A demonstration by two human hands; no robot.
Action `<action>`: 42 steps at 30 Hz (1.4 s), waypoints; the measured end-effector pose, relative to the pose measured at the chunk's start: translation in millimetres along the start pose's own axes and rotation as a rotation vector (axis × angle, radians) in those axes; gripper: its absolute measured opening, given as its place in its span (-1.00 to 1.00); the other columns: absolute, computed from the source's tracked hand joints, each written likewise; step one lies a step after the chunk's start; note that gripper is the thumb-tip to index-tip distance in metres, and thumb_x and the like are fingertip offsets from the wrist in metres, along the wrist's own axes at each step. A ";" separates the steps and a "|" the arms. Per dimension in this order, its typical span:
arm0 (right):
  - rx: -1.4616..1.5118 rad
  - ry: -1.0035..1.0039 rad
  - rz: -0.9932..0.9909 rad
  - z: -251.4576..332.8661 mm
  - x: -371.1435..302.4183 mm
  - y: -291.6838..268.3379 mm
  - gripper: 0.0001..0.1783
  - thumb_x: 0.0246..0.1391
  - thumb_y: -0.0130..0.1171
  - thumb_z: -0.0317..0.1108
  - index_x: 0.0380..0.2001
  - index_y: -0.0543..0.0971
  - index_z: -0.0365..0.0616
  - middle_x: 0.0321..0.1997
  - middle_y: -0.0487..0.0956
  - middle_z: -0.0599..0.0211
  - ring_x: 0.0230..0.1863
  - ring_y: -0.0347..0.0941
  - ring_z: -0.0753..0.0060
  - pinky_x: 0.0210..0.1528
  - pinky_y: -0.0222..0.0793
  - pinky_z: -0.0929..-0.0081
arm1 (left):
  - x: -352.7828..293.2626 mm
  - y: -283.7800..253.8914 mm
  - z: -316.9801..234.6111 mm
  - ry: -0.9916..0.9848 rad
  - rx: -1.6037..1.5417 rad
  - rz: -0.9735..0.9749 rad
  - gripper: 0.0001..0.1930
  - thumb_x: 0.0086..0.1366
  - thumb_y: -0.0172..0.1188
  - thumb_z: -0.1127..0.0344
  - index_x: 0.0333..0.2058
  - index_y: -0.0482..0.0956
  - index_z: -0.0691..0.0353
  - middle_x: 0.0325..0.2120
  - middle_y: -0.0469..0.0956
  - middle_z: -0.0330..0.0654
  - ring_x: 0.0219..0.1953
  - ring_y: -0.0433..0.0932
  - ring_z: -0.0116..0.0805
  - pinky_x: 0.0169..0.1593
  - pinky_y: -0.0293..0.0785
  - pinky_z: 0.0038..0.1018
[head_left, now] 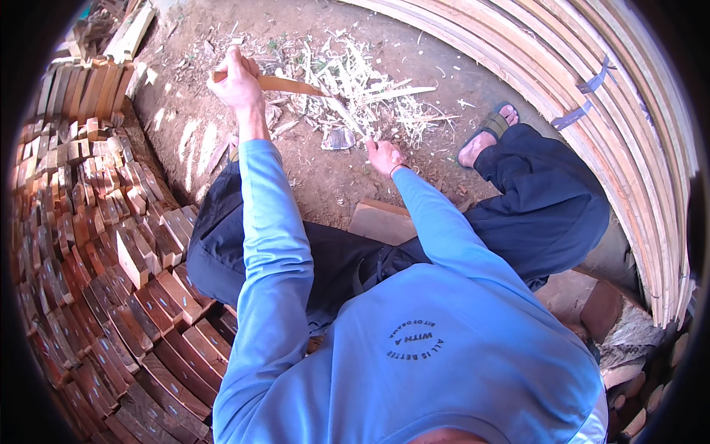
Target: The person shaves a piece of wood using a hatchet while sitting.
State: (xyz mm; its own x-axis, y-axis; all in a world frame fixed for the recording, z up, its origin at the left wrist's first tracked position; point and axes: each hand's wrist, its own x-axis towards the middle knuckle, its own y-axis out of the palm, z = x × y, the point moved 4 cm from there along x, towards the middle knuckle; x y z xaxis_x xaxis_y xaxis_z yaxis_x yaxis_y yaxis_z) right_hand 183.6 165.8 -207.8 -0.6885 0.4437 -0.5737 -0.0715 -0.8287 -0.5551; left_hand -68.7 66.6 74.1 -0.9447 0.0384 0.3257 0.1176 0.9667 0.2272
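Note:
My left hand [240, 83] is wrapped round the grip of a long knife [292, 86] with a curved, yellow-brown blade. That blade points right, and its tip lies near a thin pale strip of wood [345, 115]. At the strip's near end are the closed fingers of my right hand [386, 157], which pinch it just above the ground. Whether the blade's edge touches the strip I cannot tell. Beneath and beyond both lies a loose heap of pale wood shavings [370, 81] on bare earth.
Stacked wooden blocks [155, 296] fill the left side. Long bent wooden planks [592, 96], tied with strips, curve along the right. A flat wooden block [381, 220] lies between my legs. My sandalled foot [488, 137] rests right of the shavings.

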 end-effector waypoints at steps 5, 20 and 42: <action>0.219 0.227 0.229 39.0 -18.1 -26.3 -0.22 0.25 -0.28 0.18 -0.53 0.59 -0.37 -0.70 0.53 0.01 -0.70 0.53 0.11 -0.55 0.50 0.23 | 7.3 -17.8 4.0 0.004 0.016 -0.012 -0.57 0.29 0.05 0.45 -0.78 0.24 0.13 -0.87 0.19 -0.35 -0.82 0.15 -0.59 -0.73 0.00 -0.57; -0.096 0.067 0.050 28.1 -15.5 -24.0 -0.34 0.25 -0.19 0.09 -0.16 0.60 -0.36 -0.16 0.60 -0.19 -0.04 0.56 -0.08 0.09 0.43 0.13 | 4.1 -24.9 6.6 -0.015 -0.016 0.000 -0.56 0.32 0.04 0.43 -0.76 0.19 0.12 -0.85 0.18 -0.35 -0.81 0.12 -0.58 -0.72 0.00 -0.55; 0.122 0.160 0.193 57.9 -27.3 -35.4 -0.26 0.22 -0.22 0.17 -0.37 0.61 -0.41 -0.53 0.60 0.00 -0.59 0.57 0.19 -0.53 0.53 0.29 | -1.7 -34.9 -42.3 0.005 -0.204 -0.072 -0.57 0.32 -0.01 0.45 -0.75 0.14 0.13 -0.84 0.05 -0.38 -0.80 0.00 -0.59 -0.68 -0.10 -0.50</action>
State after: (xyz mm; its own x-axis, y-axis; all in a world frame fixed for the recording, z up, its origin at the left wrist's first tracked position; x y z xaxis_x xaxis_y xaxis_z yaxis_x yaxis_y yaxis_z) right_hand 163.1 163.3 -137.6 -0.5756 0.3136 -0.7552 -0.0429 -0.9338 -0.3551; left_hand -58.3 22.0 104.5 -0.9513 -0.0312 0.3066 0.1095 0.8958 0.4309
